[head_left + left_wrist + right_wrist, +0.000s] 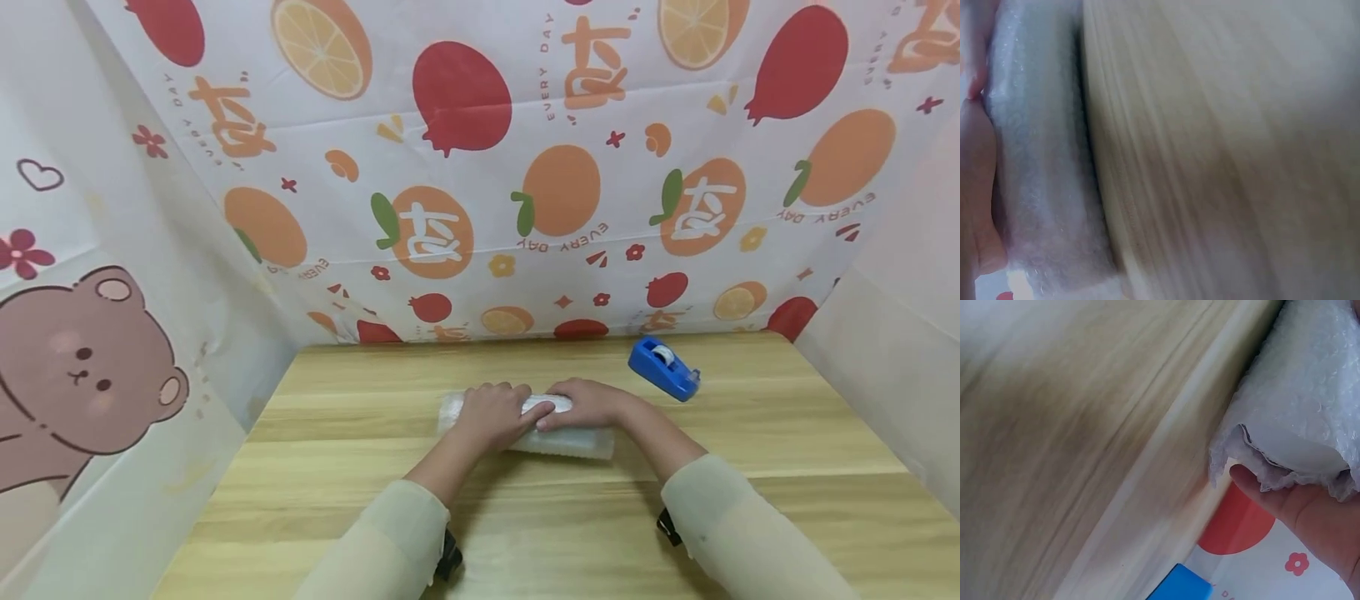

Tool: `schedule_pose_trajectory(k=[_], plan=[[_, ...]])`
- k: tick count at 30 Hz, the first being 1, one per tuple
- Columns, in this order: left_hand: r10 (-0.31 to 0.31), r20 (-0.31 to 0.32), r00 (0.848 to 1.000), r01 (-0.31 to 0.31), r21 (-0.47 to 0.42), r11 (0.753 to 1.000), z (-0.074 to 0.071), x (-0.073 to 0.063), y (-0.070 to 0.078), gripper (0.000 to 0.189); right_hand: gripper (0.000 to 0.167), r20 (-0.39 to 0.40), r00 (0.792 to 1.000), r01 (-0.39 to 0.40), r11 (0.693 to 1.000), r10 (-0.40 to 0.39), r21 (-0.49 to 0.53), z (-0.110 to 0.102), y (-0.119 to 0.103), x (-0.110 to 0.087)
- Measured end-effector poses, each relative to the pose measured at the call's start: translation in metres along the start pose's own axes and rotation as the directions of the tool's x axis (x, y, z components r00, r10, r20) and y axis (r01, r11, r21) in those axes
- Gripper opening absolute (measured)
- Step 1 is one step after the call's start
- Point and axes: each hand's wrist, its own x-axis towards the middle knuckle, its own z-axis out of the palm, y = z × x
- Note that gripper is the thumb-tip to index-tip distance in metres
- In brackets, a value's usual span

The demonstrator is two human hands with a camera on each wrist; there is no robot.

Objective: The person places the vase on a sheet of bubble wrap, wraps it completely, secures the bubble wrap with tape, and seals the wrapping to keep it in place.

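Note:
A bundle of clear bubble wrap [562,442] lies lengthwise on the wooden table. Its end in the right wrist view shows a smooth white curved piece [1297,453] inside the bubble wrap [1316,369]; the rest of what is wrapped is hidden. My left hand [491,417] grips the bundle's left part from above, fingers over its far side. Close beside it, my right hand [592,404] holds the right part, with the two thumbs meeting near the middle. Both hands' fingertips are mostly hidden behind the roll.
A blue tape dispenser [664,368] with a roll of tape sits at the back right of the wooden table [360,467]. Behind the table hangs a fruit-print cloth [480,192], and a bear-print cloth [97,375] hangs along the left side.

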Motion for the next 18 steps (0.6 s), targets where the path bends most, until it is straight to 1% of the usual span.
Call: schedule_pose_trajectory(k=[2, 4, 5, 8, 11, 15, 18], plan=[[0.004, 0.013, 1.0, -0.004, -0.008, 1.0, 0.0, 0.002, -0.001, 0.069, 0.077, -0.013, 1.0, -0.008, 0.999, 0.007, -0.036, 0.0, -0.001, -0.002], [0.007, 0.038, 0.999, -0.006, -0.01, 1.0, -0.001, 0.004, -0.002, 0.07, 0.083, -0.031, 0.999, -0.022, 0.997, 0.02, -0.078, 0.002, -0.002, -0.004], [0.006, 0.056, 0.998, -0.006, -0.012, 1.0, -0.001, 0.005, -0.002, 0.071, 0.087, -0.044, 0.999, -0.026, 0.993, 0.021, -0.117, 0.003, -0.003, -0.006], [-0.003, 0.11, 0.994, 0.006, -0.023, 1.0, -0.002, 0.009, -0.004, 0.077, 0.1, -0.089, 0.996, -0.033, 0.97, 0.012, -0.239, 0.007, -0.01, -0.012], [-0.013, 0.151, 0.988, 0.022, -0.055, 0.998, -0.002, 0.013, -0.006, 0.083, 0.108, -0.13, 0.991, -0.033, 0.935, -0.014, -0.354, 0.012, -0.018, -0.015], [-0.013, 0.178, 0.984, 0.031, -0.095, 0.995, -0.003, 0.019, -0.007, 0.089, 0.113, -0.168, 0.986, -0.064, 0.917, -0.003, -0.394, 0.017, -0.021, -0.014], [-0.016, 0.189, 0.982, 0.036, -0.103, 0.994, -0.004, 0.022, -0.008, 0.092, 0.114, -0.189, 0.982, -0.078, 0.911, 0.0, -0.406, 0.018, -0.02, -0.013]])
